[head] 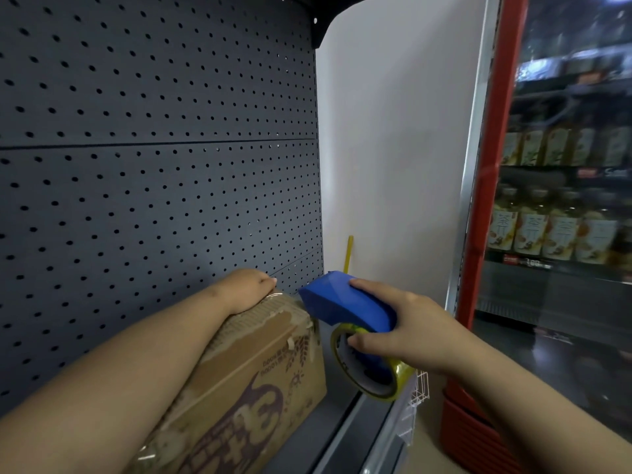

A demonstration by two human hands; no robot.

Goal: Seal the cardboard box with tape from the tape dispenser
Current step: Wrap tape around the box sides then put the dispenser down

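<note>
A dark pegboard (154,165) stood behind everything. The left hand (248,289) lay on the far top edge of the box (260,371), its fingers curled over that edge out of sight, so I could not tell how they were set. The box sat on the shelf (337,410), under the forearm. Just right of it, the right hand (407,331) gripped the blue dispenser (345,304), fingers clamped over its top, thumb in the yellow tape roll (372,371). The dispenser's nose met the box's upper right corner.
</note>
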